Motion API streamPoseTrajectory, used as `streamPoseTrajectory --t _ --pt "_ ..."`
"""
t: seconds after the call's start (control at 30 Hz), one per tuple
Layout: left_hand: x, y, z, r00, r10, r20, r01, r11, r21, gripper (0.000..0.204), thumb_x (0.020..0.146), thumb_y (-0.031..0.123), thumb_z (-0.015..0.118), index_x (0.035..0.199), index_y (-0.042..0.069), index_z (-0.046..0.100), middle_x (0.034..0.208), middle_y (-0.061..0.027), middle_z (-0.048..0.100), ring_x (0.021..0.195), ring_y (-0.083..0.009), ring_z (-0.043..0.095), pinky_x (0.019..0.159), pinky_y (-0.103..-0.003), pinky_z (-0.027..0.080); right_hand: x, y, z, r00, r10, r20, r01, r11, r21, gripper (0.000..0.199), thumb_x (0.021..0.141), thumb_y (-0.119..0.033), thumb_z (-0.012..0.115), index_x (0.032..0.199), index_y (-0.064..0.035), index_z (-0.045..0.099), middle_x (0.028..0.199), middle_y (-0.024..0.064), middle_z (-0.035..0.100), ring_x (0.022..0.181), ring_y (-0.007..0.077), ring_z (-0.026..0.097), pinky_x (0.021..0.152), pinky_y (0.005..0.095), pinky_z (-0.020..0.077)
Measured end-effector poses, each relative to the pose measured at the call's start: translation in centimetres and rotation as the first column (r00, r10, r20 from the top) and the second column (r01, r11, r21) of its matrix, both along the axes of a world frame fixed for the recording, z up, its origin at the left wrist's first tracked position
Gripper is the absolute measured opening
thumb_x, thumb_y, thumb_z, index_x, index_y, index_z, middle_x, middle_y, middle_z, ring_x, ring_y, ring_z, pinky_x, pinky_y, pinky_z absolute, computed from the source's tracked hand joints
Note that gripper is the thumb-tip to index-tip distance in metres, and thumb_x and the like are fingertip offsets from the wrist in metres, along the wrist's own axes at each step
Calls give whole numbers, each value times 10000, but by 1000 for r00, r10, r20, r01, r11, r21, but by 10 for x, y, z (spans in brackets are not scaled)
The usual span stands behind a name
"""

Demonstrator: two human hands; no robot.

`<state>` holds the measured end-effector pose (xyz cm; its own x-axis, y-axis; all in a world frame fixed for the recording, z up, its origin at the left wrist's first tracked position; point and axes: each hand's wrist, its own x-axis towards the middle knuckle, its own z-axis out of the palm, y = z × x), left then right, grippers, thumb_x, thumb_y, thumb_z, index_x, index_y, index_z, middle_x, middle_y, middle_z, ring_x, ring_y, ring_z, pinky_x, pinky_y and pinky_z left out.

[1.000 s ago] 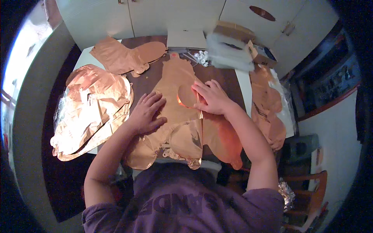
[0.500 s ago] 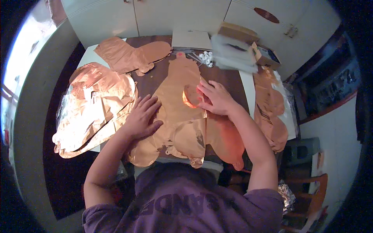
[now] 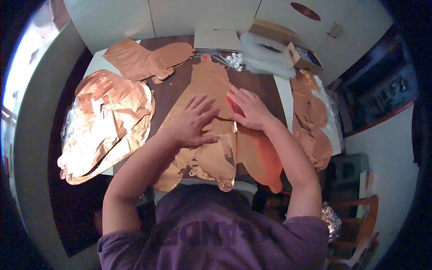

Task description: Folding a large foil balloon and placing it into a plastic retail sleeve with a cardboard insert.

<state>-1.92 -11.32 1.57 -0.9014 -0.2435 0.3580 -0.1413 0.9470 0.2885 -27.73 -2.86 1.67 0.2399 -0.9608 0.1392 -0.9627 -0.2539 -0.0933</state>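
A flat, uninflated rose-gold foil balloon (image 3: 209, 83) lies on the brown table in front of me, its narrow tabbed end pointing away and its rounded lobes toward my body. My left hand (image 3: 195, 121) is over the middle of the foil with its fingers spread and nothing held; whether it touches cannot be made out. At the balloon's right edge my right hand (image 3: 247, 108) lies with fingers stretched out and thumb apart, over a reddish, shiny part of the foil. The orange-tinted right lobe (image 3: 263, 159) reaches the table's near edge.
Crumpled shiny foil balloons (image 3: 108, 130) are piled at the left, with more flat foil (image 3: 148, 58) behind. White plastic cups and sticks (image 3: 234, 60), clear plastic bags (image 3: 265, 56) and a cardboard box (image 3: 306, 58) stand at the back right. Another foil strip (image 3: 310, 117) lies right.
My left hand has moved right from the balloon's left edge to over its middle. My right hand has shifted slightly, and the raised shiny flap beside it now mostly lies down.
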Motion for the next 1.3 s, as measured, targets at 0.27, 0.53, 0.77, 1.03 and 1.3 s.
streamPoseTrajectory --t 0.27,0.53,0.77,1.03,1.3 --pt "0 2 -14 999 8 36 -10 998 62 818 729 570 675 1338 60 480 1396 -236 425 1322 -454 341 1110 -556 236 14 107 60 790 -613 -17 602 770 213 497 799 -458 672 1055 -36 619 1085 189 616 1003 387 591 877 445 484" --pt "-7 7 -16 1000 -7 4 7 996 86 768 736 512 695 1321 56 497 1411 -240 412 1321 -450 351 1107 -552 248 -5 142 39 639 -710 297 585 699 411 282 782 -284 725 729 -30 615 658 105 636 626 237 633 584 373 485" --pt "-6 6 -28 1000 18 -10 -17 997 73 749 767 475 652 1351 44 464 1400 -240 413 1336 -420 335 1119 -531 237 92 84 55 678 -125 724 -51 975 216 127 837 -124 687 836 -16 620 928 74 620 824 167 598 724 293 480" --pt "-3 10 -17 991 32 -127 1 969 247 563 805 182 620 1329 36 473 1362 -225 449 1307 -423 376 1094 -525 293 39 54 -17 796 -185 577 330 931 -155 249 862 -190 642 1040 -17 642 1163 161 612 1120 343 562 986 423 421" --pt "25 -21 -19 975 216 -45 -213 975 70 513 828 282 616 1267 42 501 1328 -185 480 1295 -392 396 1084 -554 289 57 43 -15 939 -280 202 276 960 48 615 913 -327 535 1418 -23 361 1515 182 294 1398 370 268 1144 531 180"
